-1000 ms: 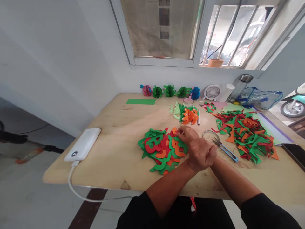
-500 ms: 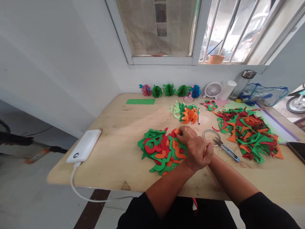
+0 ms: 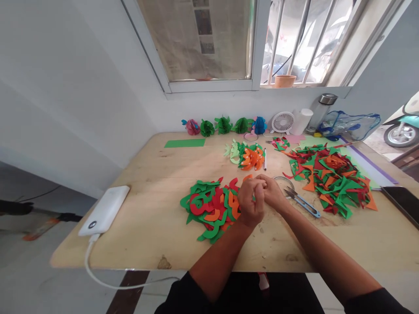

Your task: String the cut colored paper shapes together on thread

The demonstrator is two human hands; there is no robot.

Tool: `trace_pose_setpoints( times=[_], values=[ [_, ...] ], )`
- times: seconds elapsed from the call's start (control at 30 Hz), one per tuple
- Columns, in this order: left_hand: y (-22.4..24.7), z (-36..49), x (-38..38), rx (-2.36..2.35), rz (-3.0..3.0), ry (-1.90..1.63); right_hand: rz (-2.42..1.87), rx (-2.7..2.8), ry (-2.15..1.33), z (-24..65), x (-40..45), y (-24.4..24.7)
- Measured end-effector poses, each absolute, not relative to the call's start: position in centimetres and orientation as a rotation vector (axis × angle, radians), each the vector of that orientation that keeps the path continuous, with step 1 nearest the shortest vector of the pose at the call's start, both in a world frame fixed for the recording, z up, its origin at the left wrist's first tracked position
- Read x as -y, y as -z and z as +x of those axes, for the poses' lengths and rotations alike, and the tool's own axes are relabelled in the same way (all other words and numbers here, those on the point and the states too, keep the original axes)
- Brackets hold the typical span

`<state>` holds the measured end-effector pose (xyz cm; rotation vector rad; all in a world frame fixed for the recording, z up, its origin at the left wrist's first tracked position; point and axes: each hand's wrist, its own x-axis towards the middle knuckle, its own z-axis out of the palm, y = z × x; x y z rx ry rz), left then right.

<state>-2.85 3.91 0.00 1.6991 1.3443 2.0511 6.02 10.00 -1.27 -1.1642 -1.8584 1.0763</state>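
My left hand (image 3: 250, 205) is closed, its thumb up and fingers curled, just right of a pile of cut paper shapes (image 3: 209, 209) in green, red and orange. My right hand (image 3: 271, 192) meets it, fingers bent in against the left hand's fingers. What lies between the two hands, if anything, is hidden; a speck of green shows near the left thumb. Beside my right hand, blue-handled thread snips (image 3: 304, 204) rest on the table by a ring of tape (image 3: 284, 179), partly covered by that hand.
Paper scraps (image 3: 337, 179) are heaped at the right, near a black phone (image 3: 401, 203). Stacked orange cutouts (image 3: 252, 158) and a marker (image 3: 265, 159) lie behind my hands. Folded paper figures (image 3: 224, 125) and a small fan (image 3: 283, 122) line the wall. A white power bank (image 3: 104, 211) sits left.
My wrists were crossed, with the left fist over the right forearm; now they are uncrossed and the hands meet side by side. The view has shifted slightly right.
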Motion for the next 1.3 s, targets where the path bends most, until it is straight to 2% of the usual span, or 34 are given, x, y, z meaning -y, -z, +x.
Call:
trace_pose_setpoints(
  times=[0.2,0.33,0.57,0.8,1.3],
  values=[
    [-0.2,-4.1,-5.3,-1.467,1.256,-2.174,-1.114,1.666,-1.219,6.9,-9.5,0.1],
    [0.1,-4.3,-6.4,-1.523,1.092,-2.035,-1.057,1.517,-1.345,7.2,-9.3,0.1],
    [1.5,-4.7,-8.0,-1.354,0.874,-1.692,-0.966,1.379,-1.566,7.4,-9.5,0.5],
    [0.9,-4.7,-7.7,-1.070,0.842,-1.615,-0.767,0.988,-1.989,7.9,-9.3,-0.3],
    [1.1,-4.3,-7.6,-1.058,0.841,-1.706,-0.704,0.813,-2.083,8.1,-9.4,0.1]
  ],
)
